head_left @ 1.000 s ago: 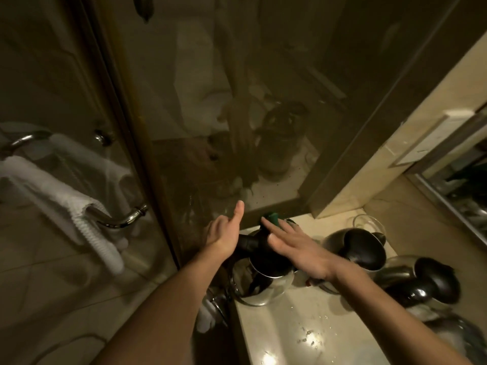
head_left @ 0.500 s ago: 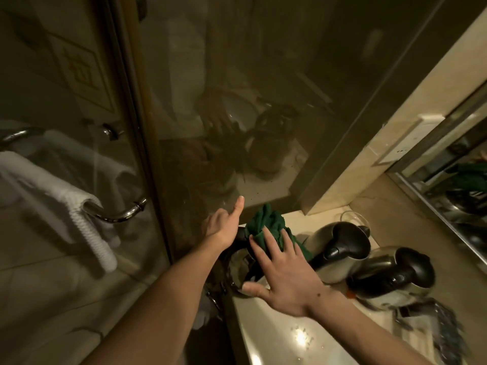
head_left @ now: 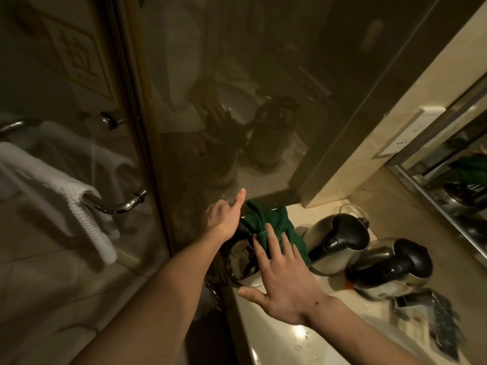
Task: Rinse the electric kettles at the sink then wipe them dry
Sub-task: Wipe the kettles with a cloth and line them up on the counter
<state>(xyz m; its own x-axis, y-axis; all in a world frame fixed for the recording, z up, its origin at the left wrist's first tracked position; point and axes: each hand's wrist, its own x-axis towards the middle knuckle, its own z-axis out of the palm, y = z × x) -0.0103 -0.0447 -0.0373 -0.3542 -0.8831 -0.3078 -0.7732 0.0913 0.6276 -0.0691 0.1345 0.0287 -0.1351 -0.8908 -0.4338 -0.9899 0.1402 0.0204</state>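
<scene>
1. Fingers point(head_left: 272, 241) of the right hand point(head_left: 284, 280) are straight and fanned apart. They press a green cloth point(head_left: 271, 219) flat onto the top of the kettle point(head_left: 238, 263), and the thumb is splayed out low towards the counter point(head_left: 276, 338) edge.
2. Spreading them probably puts as much cloth as possible against the metal, which suits wiping better than gripping.
3. Just left of those fingertips, the left hand point(head_left: 221, 219) is wrapped on the kettle's black handle point(head_left: 241, 229) with its thumb pointing up. Its fingers curl out of sight behind the palm, so the grip is judged from the hand's pose.
4. That hold most likely braces the kettle so it does not slide or tip under the wiping hand, since it sits at the very corner of the counter.
5. Under the cloth, the kettle shows a shiny steel body and dark fittings. The light is too dim to tell whether it is wet.
6. Right of the fingers lie two more kettles, one point(head_left: 340, 238) close by and another point(head_left: 390, 264) beyond it. Both are steel with black handles and lids, and both are tipped on their sides, perhaps to drain.
7. I would judge this the drying stage for the first kettle, with the other two waiting.
</scene>
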